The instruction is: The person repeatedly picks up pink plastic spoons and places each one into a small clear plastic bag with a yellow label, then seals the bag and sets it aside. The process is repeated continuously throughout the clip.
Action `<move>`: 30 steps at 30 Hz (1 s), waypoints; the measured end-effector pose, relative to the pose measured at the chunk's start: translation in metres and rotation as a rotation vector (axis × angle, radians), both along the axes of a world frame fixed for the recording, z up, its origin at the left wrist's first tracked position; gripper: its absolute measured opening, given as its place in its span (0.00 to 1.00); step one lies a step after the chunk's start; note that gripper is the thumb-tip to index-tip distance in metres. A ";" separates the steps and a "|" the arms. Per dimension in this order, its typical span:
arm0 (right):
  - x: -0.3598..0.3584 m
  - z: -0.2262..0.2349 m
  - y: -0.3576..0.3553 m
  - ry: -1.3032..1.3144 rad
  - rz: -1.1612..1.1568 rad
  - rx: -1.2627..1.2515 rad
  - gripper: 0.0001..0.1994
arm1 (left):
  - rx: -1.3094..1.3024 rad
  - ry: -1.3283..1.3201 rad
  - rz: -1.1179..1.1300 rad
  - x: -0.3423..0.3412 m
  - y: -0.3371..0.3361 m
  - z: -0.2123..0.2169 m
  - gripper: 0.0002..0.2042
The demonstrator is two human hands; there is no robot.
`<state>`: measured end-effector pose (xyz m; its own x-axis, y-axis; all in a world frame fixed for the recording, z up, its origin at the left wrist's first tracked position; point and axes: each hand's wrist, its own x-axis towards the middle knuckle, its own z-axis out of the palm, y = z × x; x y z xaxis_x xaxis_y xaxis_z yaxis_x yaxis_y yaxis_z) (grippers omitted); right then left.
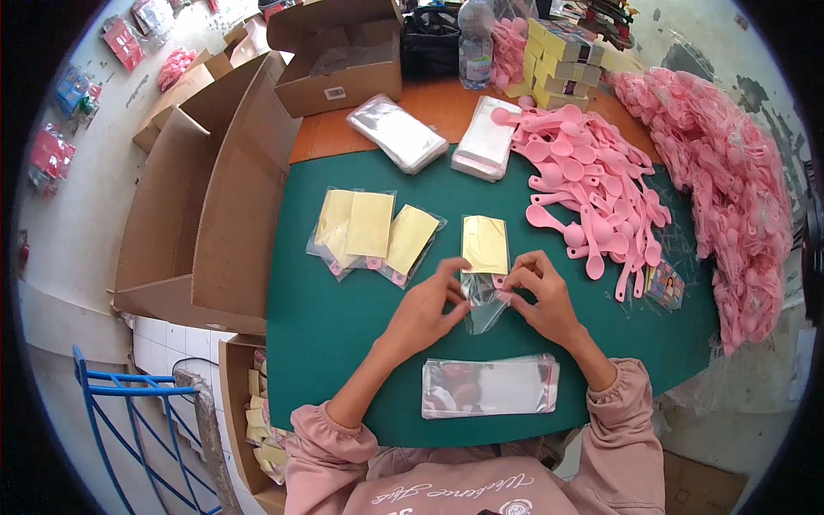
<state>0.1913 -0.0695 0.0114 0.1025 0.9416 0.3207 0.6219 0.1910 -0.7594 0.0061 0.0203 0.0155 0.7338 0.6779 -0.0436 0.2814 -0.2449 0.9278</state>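
Though apart, both hands [427, 305] [549, 299] inward-curled.

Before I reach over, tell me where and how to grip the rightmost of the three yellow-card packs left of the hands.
Probably best pinch the rightmost pack along its long right edge, coming from the right: it lies flat, green mat shows along that side, and the other packs crowd its left.

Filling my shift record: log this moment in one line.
left hand: at bag | right hand: at bag | yellow card: in bag | pink spoons: piled
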 end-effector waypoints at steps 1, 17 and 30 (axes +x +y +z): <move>0.002 0.000 0.000 -0.042 0.033 0.009 0.09 | 0.221 -0.027 -0.069 0.001 0.000 -0.003 0.15; -0.005 -0.007 -0.003 0.830 -0.114 -0.388 0.06 | -0.237 -0.088 0.100 0.009 -0.003 -0.016 0.09; -0.008 -0.003 0.000 0.892 -0.176 -0.408 0.08 | -0.385 -0.124 0.160 0.009 -0.003 -0.016 0.08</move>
